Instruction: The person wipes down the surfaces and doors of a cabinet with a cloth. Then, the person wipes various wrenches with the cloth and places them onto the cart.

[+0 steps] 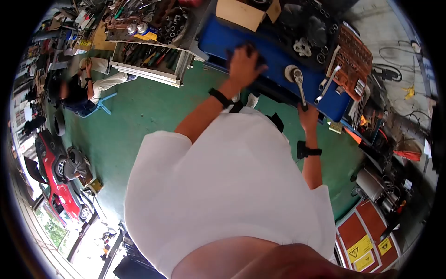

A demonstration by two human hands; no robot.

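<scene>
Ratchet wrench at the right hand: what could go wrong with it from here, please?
If the right hand loosens, the ratchet wrench could slip off, since its handle end is at the edge of the blue worktop. Swung sideways, it might knock the double-ended wrench lying nearby.

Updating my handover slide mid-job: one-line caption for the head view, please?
Right hand gripping a ratchet, left hand over the blue worktop, orange socket case at right.

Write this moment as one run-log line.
left hand: at dark object, grip unclear | right hand: holding ratchet | ratchet: over blue worktop
</scene>
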